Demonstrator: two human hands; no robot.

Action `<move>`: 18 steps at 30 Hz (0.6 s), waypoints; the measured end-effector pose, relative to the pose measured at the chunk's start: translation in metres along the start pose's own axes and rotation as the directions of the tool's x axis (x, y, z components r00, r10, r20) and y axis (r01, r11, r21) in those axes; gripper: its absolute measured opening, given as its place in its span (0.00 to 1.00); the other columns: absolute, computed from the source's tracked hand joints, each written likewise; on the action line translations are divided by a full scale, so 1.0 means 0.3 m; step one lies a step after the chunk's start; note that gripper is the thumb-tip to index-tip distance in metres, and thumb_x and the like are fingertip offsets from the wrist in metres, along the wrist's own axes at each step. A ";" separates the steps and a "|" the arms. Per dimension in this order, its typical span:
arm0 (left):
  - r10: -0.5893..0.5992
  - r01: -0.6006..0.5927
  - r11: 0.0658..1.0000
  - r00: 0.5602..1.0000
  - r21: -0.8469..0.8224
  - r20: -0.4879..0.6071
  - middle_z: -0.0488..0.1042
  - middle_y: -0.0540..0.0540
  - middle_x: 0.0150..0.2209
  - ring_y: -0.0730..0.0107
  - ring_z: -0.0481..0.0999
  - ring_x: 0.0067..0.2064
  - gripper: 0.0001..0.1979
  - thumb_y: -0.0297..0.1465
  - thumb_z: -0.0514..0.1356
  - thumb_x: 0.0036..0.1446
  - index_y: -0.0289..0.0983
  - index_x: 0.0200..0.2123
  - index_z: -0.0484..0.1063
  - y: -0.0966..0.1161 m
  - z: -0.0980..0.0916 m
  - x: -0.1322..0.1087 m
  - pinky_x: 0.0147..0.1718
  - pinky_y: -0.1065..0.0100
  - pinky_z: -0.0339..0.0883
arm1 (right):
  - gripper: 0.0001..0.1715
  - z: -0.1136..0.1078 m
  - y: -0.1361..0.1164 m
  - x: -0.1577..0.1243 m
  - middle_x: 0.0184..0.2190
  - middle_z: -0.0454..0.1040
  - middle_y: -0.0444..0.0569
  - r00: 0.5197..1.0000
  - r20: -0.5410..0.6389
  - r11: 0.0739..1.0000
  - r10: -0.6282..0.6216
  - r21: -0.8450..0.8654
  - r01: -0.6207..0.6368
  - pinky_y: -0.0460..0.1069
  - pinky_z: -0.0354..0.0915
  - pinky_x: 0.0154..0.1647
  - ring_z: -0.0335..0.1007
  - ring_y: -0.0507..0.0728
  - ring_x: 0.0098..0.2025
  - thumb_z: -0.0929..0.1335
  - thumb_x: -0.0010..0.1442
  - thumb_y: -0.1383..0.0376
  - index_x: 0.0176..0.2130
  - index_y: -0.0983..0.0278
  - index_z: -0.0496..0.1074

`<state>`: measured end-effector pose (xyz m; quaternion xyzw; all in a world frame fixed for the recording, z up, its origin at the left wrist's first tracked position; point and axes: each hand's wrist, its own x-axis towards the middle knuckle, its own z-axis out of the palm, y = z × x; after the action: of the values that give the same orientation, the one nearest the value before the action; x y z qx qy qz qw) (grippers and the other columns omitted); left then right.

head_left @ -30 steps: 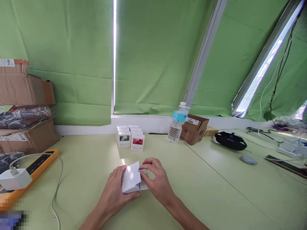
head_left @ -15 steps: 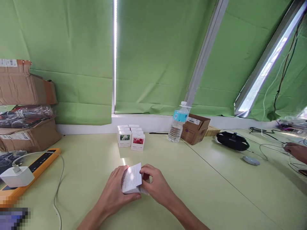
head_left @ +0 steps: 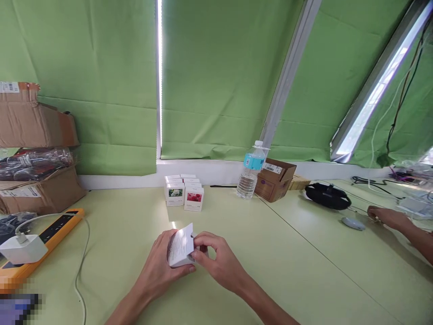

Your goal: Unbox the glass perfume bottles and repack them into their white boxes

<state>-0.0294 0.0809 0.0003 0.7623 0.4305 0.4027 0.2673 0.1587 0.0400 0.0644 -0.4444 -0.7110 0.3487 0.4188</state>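
With a narrow grip, we hold the white printed paper leaflet (head_left: 180,245) in our left hand (head_left: 157,257), our right hand (head_left: 219,262) pinching the small white carton (head_left: 199,258).

Left hand (head_left: 157,262) cradling a small white carton (head_left: 180,246) with printed text; right hand (head_left: 219,262) grasping its other side. Stacked picture-labelled cartons (head_left: 182,193) stand ahead of both hands; a co-worker's hand (head_left: 387,217) lies well right.

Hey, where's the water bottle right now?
In the head view, the water bottle stands upright at the back of the table, between the small white boxes on its left and a cardboard box on its right.
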 end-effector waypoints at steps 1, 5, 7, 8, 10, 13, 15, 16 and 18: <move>0.000 0.000 1.000 1.000 -0.005 0.002 0.72 0.42 0.49 0.54 0.73 0.49 0.33 0.40 0.69 0.44 0.39 0.53 0.64 0.001 0.000 -0.001 0.47 0.55 0.70 | 0.05 -0.002 0.002 0.000 0.32 0.71 0.44 1.000 -0.011 1.000 0.017 0.002 -0.017 0.46 0.61 0.36 0.63 0.52 0.33 0.68 0.58 0.68 0.33 0.63 0.76; -0.017 0.017 1.000 1.000 -0.015 -0.013 0.72 0.41 0.49 0.53 0.74 0.48 0.34 0.41 0.69 0.43 0.38 0.53 0.64 0.009 -0.002 -0.002 0.46 0.56 0.71 | 0.12 -0.015 0.002 -0.001 0.27 0.72 0.44 0.997 0.024 0.996 0.067 0.062 -0.068 0.47 0.60 0.36 0.63 0.52 0.31 0.65 0.62 0.64 0.29 0.64 0.74; -0.018 0.018 1.000 0.999 -0.012 -0.027 0.72 0.41 0.48 0.54 0.74 0.48 0.32 0.41 0.68 0.45 0.38 0.53 0.64 0.011 -0.002 -0.001 0.46 0.56 0.71 | 0.18 -0.019 -0.002 -0.003 0.27 0.74 0.45 0.990 0.132 0.993 0.055 0.098 -0.068 0.48 0.61 0.38 0.66 0.53 0.32 0.63 0.64 0.63 0.26 0.64 0.75; -0.016 0.016 1.000 0.999 -0.014 -0.030 0.72 0.42 0.48 0.55 0.74 0.48 0.31 0.41 0.67 0.46 0.39 0.52 0.64 0.011 -0.003 -0.001 0.46 0.57 0.71 | 0.18 -0.019 -0.003 -0.004 0.28 0.75 0.46 0.984 0.171 0.992 0.049 0.109 -0.069 0.48 0.61 0.39 0.68 0.53 0.33 0.63 0.64 0.64 0.26 0.64 0.76; -0.015 0.015 1.000 0.999 -0.026 -0.029 0.73 0.43 0.48 0.55 0.74 0.48 0.31 0.40 0.67 0.46 0.40 0.52 0.64 0.010 -0.004 -0.001 0.46 0.57 0.71 | 0.14 -0.014 -0.001 -0.004 0.29 0.75 0.46 0.984 0.168 0.988 0.063 0.128 -0.086 0.48 0.62 0.39 0.69 0.54 0.35 0.65 0.61 0.65 0.28 0.64 0.76; -0.020 0.020 0.999 1.000 -0.044 -0.009 0.72 0.43 0.49 0.54 0.73 0.50 0.34 0.39 0.69 0.43 0.40 0.54 0.63 0.006 -0.006 -0.004 0.47 0.57 0.70 | 0.08 0.004 0.014 0.002 0.32 0.74 0.46 0.994 0.052 0.986 0.097 0.133 -0.103 0.47 0.64 0.36 0.69 0.54 0.35 0.65 0.59 0.67 0.34 0.63 0.75; -0.012 0.012 0.999 1.000 -0.038 0.009 0.71 0.43 0.50 0.54 0.72 0.51 0.34 0.37 0.70 0.42 0.40 0.53 0.63 0.004 -0.006 -0.007 0.48 0.56 0.69 | 0.07 0.018 0.027 0.007 0.33 0.73 0.46 0.998 -0.014 0.997 0.060 0.054 -0.059 0.47 0.64 0.34 0.68 0.53 0.34 0.66 0.58 0.68 0.36 0.62 0.75; -0.004 0.005 0.999 1.000 -0.032 0.020 0.71 0.43 0.51 0.54 0.72 0.51 0.34 0.37 0.70 0.43 0.41 0.53 0.64 0.004 -0.006 -0.009 0.49 0.56 0.69 | 0.07 0.023 0.034 0.008 0.34 0.72 0.46 0.999 -0.032 1.000 0.028 -0.007 -0.028 0.47 0.64 0.33 0.67 0.53 0.33 0.67 0.57 0.69 0.36 0.62 0.75; 0.006 -0.005 1.000 0.999 -0.022 0.044 0.69 0.43 0.52 0.53 0.71 0.52 0.34 0.36 0.70 0.43 0.42 0.53 0.63 0.002 -0.005 -0.011 0.50 0.55 0.68 | 0.06 0.031 0.043 0.008 0.35 0.71 0.46 0.999 -0.041 0.992 -0.030 -0.123 0.024 0.46 0.63 0.31 0.66 0.52 0.32 0.68 0.56 0.70 0.34 0.61 0.74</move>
<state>-0.0315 0.0778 0.0004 0.7692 0.4180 0.3911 0.2841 0.1541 0.0457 0.0501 -0.4670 -0.7279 0.2890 0.4106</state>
